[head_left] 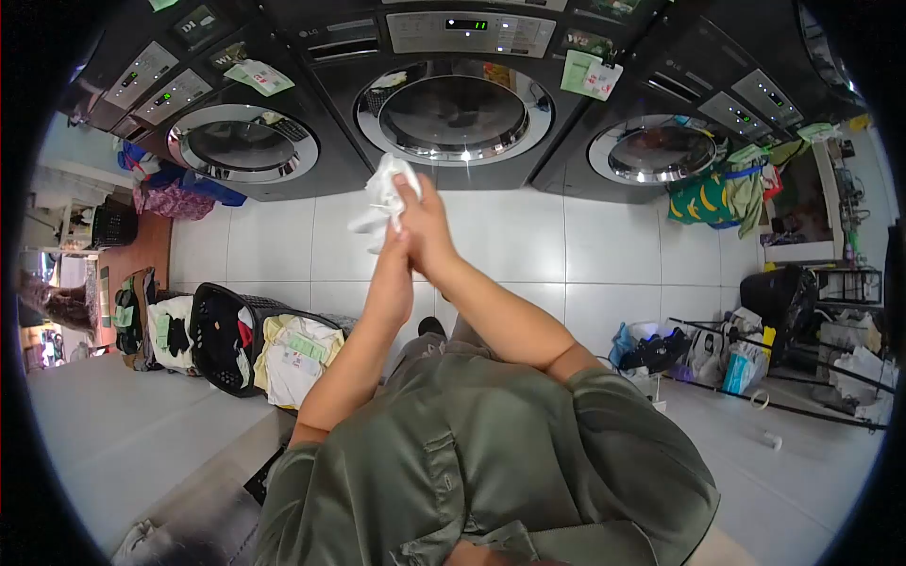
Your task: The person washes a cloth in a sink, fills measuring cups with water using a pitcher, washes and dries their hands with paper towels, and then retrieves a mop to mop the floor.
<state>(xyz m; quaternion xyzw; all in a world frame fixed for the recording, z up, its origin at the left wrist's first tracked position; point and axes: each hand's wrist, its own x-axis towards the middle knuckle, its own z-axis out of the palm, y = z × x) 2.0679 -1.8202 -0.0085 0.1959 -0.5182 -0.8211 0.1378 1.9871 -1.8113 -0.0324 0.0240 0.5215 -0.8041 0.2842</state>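
A crumpled white cloth (380,200) was held up in front of the person's body, over the pale tiled floor (514,236) and just short of the middle machine (453,158) as the head view had it. The right hand (430,224) gripped it, fingers bent onto the cloth's near edge. The left hand (390,255) met the right from beside it, thumb tip against the cloth; its other fingers were hidden, so I could not tell how they stood. Beyond, the middle machine bore an LG mark (308,34), and its display (479,25) showed what looked like 11 in green. To its right, a white-and-green slip (593,75) carried red writing too small to read, and the right machine (604,153) had LG on its front as well. Another slip (260,77) was attached above the door of the left machine (305,143), its red writing equally unclear. Left of the person, a black basket (196,319) stood beside yellow and white clothes (283,379) with a pale green label on top, illegible. Green fabric with yellow banana shapes (696,203) hung near the right machine.
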